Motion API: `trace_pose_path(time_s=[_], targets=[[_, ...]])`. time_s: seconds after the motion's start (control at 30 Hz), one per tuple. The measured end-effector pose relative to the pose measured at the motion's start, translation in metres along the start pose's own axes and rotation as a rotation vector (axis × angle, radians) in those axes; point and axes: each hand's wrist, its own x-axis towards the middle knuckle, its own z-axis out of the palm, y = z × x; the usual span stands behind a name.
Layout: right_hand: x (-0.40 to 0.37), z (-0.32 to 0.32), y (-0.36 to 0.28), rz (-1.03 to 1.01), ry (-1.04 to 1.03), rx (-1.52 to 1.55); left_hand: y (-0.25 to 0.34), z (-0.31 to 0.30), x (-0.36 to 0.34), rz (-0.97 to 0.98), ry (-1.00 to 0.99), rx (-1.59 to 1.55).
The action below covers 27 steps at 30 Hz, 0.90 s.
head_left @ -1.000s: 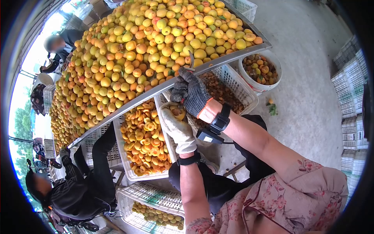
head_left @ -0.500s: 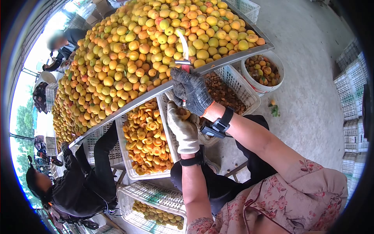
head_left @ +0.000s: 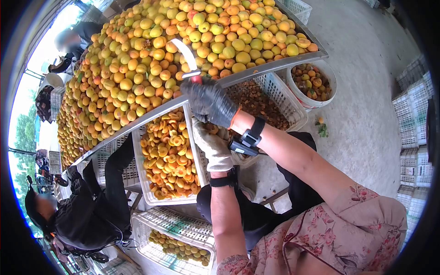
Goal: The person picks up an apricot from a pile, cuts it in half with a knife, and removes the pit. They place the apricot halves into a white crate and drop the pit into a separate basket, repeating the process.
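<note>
Knife (head_left: pixel 188 52) has swung left, clenched in grip of right hand (head_left: pixel 208 101).

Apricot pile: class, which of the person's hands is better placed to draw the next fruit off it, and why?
Right, most likely. The right hand grips a curved white tool that reaches over the apricot pile. The left hand sits lower, below the table rim.
</note>
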Motion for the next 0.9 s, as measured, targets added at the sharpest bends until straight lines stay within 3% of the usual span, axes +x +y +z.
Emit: trace_pose_path(time_s=[0.03, 0.07, 0.13, 0.17, 0.2, 0.23, 0.27, 0.3, 0.33, 0.4, 0.5, 0.53, 0.6, 0.63, 0.77, 0.83, 0.87, 0.9], targets=[[0.004, 0.004, 0.012, -0.282, 0.058, -0.455, 0.004, 0.020, -0.009, -0.017, 0.155, -0.010], [0.004, 0.005, 0.021, -0.564, 0.117, -0.912, 0.001, 0.014, -0.004, -0.020, 0.152, -0.013], [-0.009, 0.016, 0.009, -0.490, 0.098, -0.937, 0.002, 0.008, -0.002, 0.002, -0.124, -0.002], [-0.009, 0.016, 0.001, -0.318, 0.115, -0.608, 0.001, 0.007, -0.004, -0.058, -0.039, -0.040], [-0.010, 0.014, -0.007, -0.145, 0.128, -0.277, -0.011, -0.001, 0.005, 0.161, -0.052, 0.092], [-0.012, 0.001, -0.016, 0.003, 0.039, -0.116, -0.015, -0.002, 0.010, 0.479, -0.046, 0.389], [-0.010, -0.008, -0.016, 0.002, 0.042, -0.115, -0.018, -0.003, 0.014, 0.795, -0.041, 0.687], [-0.009, -0.010, -0.017, 0.027, 0.046, -0.007, -0.021, -0.008, 0.018, 0.549, -0.015, 0.442], [-0.009, -0.012, -0.018, 0.051, 0.049, 0.100, -0.025, -0.011, 0.022, 0.550, -0.017, 0.441], [-0.014, -0.004, -0.018, 0.057, 0.004, 0.092, -0.033, -0.013, 0.025, 0.977, -0.077, 0.734], [-0.013, 0.019, 0.002, -0.282, 0.258, -0.764, -0.031, -0.011, 0.021, 0.331, -0.191, 0.046], [-0.015, 0.016, 0.008, -0.281, 0.257, -0.764, -0.032, -0.021, 0.030, 0.146, -0.253, -0.135], [-0.018, 0.014, 0.018, -0.577, 0.064, -1.132, -0.048, -0.039, 0.039, 0.448, -0.263, 0.100], [-0.024, 0.016, 0.018, -0.661, 0.026, -1.299, -0.053, -0.045, 0.045, 0.448, -0.265, 0.099], [-0.032, 0.016, 0.011, -0.627, 0.046, -1.622, -0.072, -0.064, 0.067, 0.447, -0.192, 0.293], [-0.024, 0.000, 0.006, -0.849, 0.156, -2.369, -0.058, -0.044, 0.052, 0.450, -0.148, 0.392], [-0.018, -0.008, 0.003, -0.953, 0.217, -2.745, -0.039, -0.024, 0.030, 0.340, -0.098, 0.382], [-0.015, -0.015, 0.000, -1.052, 0.285, -3.121, -0.035, -0.012, 0.023, 0.350, -0.117, 0.235]])
